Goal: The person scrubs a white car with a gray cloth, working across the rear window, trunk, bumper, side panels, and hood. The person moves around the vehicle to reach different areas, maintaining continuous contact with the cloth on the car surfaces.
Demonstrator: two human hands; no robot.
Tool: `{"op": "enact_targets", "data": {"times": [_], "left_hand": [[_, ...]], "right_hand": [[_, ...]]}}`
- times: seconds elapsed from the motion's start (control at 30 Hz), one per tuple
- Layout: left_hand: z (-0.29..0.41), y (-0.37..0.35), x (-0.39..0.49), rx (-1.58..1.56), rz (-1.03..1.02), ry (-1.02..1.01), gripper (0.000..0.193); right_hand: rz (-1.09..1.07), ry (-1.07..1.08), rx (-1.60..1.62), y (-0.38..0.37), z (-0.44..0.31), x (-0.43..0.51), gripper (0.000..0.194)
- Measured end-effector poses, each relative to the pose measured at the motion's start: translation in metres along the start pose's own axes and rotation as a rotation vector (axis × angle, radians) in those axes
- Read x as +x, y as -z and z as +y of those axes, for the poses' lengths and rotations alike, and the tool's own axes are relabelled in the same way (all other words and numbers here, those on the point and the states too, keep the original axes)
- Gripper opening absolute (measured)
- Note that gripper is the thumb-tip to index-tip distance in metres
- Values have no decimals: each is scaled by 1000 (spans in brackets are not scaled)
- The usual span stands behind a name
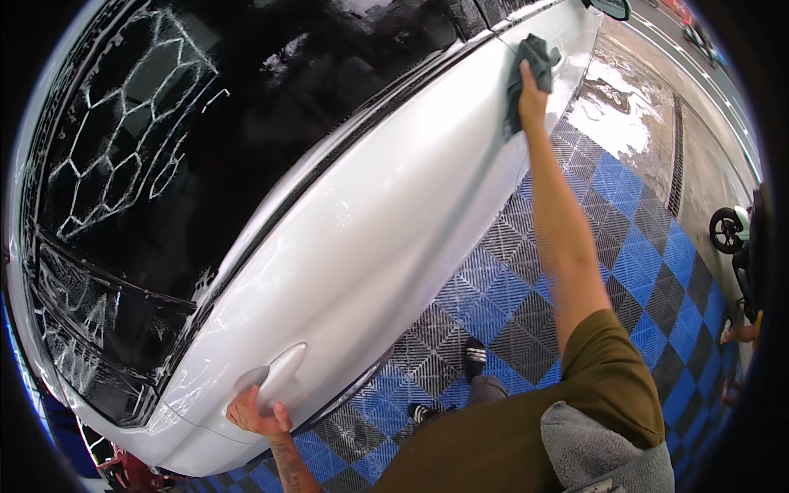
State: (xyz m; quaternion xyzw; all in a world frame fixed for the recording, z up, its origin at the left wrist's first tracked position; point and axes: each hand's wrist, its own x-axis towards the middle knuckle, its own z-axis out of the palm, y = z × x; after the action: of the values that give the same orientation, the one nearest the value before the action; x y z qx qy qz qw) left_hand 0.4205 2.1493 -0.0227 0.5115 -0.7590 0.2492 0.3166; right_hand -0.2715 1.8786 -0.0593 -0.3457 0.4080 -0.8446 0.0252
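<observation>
My right hand (532, 101) reaches far forward and presses a dark grey cloth (535, 58) on the side of a white car, close to a door seam. At the lower left, my left hand (257, 416) is at the door handle (290, 368), its fingers at the recess beneath the handle's rear end. The white door panel (370, 228) stretches between my hands, with wet-looking streaks and reflections on it. Above the panel are dark windows (296, 142). A grey microfibre towel (585, 440) hangs over my clothing at the lower right.
Blue and black grated floor tiles (511, 283) lie beside the car, under my sandalled feet. Beyond them are wet concrete (622, 105) and a long drain grate (676, 154). A wheeled vehicle's front wheel (726, 230) and part of another person's leg (743, 333) show at right.
</observation>
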Motion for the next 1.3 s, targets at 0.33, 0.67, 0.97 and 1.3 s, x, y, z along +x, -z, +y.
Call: {"op": "enact_targets", "data": {"times": [0.33, 0.67, 0.97, 1.3], "left_hand": [[-4, 0, -2, 20, -61, 77, 44], [0, -4, 0, 46, -59, 52, 68], [5, 4, -9, 27, -37, 69, 75], [2, -9, 3, -20, 15, -40, 66]], "right_hand": [[-818, 571, -360, -64, -163, -403, 67], [-151, 369, -413, 61, 68, -182, 58], [266, -486, -112, 38, 53, -162, 61], [-469, 420, -493, -54, -130, -595, 65]]}}
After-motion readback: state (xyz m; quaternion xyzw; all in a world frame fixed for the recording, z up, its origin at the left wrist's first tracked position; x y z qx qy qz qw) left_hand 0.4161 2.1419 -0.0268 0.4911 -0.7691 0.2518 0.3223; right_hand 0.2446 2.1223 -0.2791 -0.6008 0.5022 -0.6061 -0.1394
